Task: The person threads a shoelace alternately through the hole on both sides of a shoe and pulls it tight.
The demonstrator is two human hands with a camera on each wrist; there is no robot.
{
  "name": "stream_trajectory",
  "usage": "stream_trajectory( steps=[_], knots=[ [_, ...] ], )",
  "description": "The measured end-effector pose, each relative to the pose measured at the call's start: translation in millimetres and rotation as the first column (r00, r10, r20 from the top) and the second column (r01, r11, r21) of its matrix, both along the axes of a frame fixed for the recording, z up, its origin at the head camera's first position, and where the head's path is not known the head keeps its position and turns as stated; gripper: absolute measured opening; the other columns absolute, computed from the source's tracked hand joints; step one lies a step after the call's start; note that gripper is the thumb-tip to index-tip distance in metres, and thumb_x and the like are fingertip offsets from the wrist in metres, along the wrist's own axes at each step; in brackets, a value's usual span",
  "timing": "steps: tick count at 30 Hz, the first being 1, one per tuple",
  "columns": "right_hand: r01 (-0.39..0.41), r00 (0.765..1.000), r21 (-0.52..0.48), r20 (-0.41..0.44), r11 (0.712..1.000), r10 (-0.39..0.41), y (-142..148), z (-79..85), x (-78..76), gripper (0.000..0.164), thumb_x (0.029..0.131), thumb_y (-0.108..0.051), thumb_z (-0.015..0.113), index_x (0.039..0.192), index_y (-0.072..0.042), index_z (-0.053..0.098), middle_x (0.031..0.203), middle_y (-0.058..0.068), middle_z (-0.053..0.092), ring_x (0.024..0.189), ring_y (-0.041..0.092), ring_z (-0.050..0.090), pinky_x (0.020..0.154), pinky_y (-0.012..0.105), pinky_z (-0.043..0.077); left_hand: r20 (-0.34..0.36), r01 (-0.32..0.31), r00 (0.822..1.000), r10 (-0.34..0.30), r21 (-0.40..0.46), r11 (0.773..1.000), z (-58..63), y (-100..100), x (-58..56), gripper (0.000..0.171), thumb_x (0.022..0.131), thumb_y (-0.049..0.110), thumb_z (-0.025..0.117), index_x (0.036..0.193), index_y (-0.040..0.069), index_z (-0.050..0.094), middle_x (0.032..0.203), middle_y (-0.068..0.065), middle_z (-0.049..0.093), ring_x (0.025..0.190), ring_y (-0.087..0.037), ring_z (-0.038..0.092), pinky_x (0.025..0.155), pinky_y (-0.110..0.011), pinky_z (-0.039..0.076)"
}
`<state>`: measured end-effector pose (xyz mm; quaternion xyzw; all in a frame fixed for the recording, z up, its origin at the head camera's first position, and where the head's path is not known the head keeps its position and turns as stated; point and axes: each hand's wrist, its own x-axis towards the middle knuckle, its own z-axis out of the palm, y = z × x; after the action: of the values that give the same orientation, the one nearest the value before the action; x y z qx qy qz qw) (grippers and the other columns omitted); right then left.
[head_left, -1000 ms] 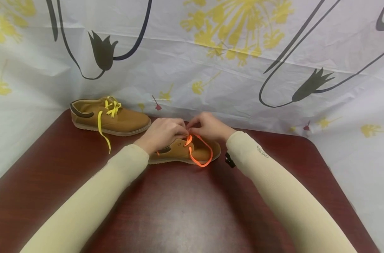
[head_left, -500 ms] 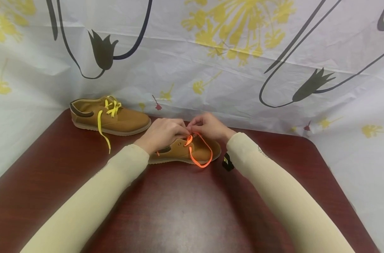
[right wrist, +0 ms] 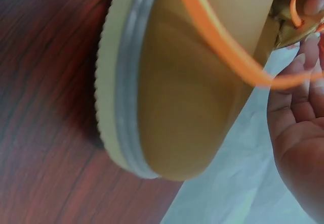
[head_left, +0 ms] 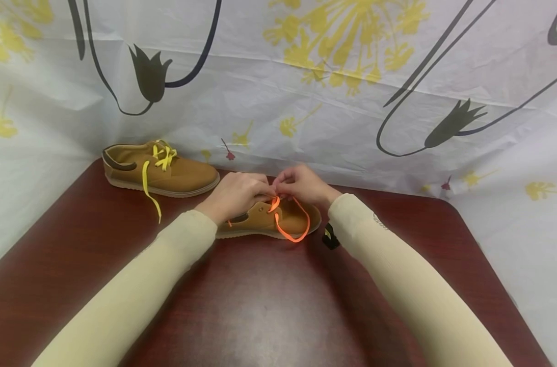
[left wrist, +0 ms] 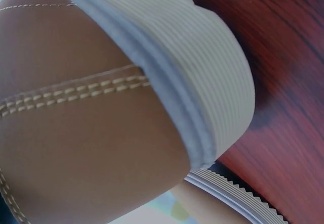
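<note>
A tan leather shoe (head_left: 255,224) with a pale ridged sole stands on the table, toe to the right. An orange shoelace (head_left: 308,220) passes through its eyelets and loops down over the toe. My left hand (head_left: 241,191) grips the shoe's upper by the eyelets, its fingertips partly hidden. Close against it, my right hand (head_left: 303,184) pinches the orange lace on the far side. The right wrist view has the lace (right wrist: 228,52) running across to the fingers of that hand (right wrist: 298,118). In the left wrist view, the shoe's heel (left wrist: 86,143) blocks sight of the left hand.
A second tan shoe (head_left: 191,176) with a yellow lace (head_left: 145,178) stands at the back left, one lace end hanging onto the dark red table (head_left: 260,295). A small black object (head_left: 329,237) is under the right wrist. Behind hangs a flower-printed white cloth (head_left: 260,102).
The hands stay almost in place at the eyelets, the right fingers shifting slightly. The orange loop has moved a little to the right. The shoes have not moved.
</note>
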<state>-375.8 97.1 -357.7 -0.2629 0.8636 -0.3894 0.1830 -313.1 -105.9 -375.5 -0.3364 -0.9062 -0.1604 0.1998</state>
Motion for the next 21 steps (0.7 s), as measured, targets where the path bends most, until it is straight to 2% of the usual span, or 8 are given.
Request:
stream_trajectory(
  steps=[3, 10, 13, 21],
  knots=[
    [0.014, 1.0, -0.016, 0.018, 1.0, -0.014, 1, -0.8, 0.1, 0.016, 0.098, -0.011, 0.062, 0.102, -0.002, 0.075, 0.082, 0.006, 0.073, 0.071, 0.013, 0.064, 0.064, 0.025, 0.052, 0.01, -0.009, 1.0, 0.009, -0.003, 1.0, 0.9, 1, 0.6, 0.014, 0.089, 0.024, 0.077, 0.102, 0.025, 0.082, 0.091, 0.008, 0.074, 0.078, -0.013, 0.07, 0.063, -0.034, 0.054],
    [0.103, 0.992, -0.06, 0.084, 0.993, -0.098, -4, 0.3, 5.8, 0.017, 0.096, -0.014, 0.068, 0.106, -0.003, 0.077, 0.087, 0.005, 0.077, 0.074, 0.012, 0.065, 0.069, 0.024, 0.054, 0.068, -0.059, 0.996, 0.06, -0.009, 0.998, 2.9, 3, 0.7, 0.013, 0.09, 0.026, 0.076, 0.101, 0.019, 0.079, 0.095, 0.004, 0.078, 0.083, -0.018, 0.073, 0.068, -0.037, 0.058],
    [0.109, 0.992, -0.052, 0.071, 0.993, -0.106, -6, 0.5, 8.3, 0.018, 0.095, -0.017, 0.07, 0.107, -0.005, 0.078, 0.087, 0.005, 0.076, 0.073, 0.013, 0.063, 0.068, 0.024, 0.054, 0.091, -0.081, 0.992, 0.084, -0.028, 0.996, 3.5, 3, 0.7, 0.013, 0.091, 0.026, 0.075, 0.1, 0.017, 0.078, 0.096, 0.003, 0.078, 0.085, -0.018, 0.073, 0.07, -0.037, 0.058],
    [0.125, 0.991, -0.031, 0.039, 0.992, -0.124, -6, 0.7, 11.9, 0.017, 0.097, -0.021, 0.068, 0.105, -0.009, 0.078, 0.097, 0.008, 0.077, 0.078, 0.016, 0.064, 0.071, 0.025, 0.054, 0.14, -0.086, 0.986, 0.093, -0.055, 0.995, 5.2, 4, 1.0, 0.016, 0.095, 0.025, 0.072, 0.105, 0.015, 0.079, 0.099, 0.001, 0.078, 0.089, -0.019, 0.073, 0.076, -0.038, 0.059]
  ],
)
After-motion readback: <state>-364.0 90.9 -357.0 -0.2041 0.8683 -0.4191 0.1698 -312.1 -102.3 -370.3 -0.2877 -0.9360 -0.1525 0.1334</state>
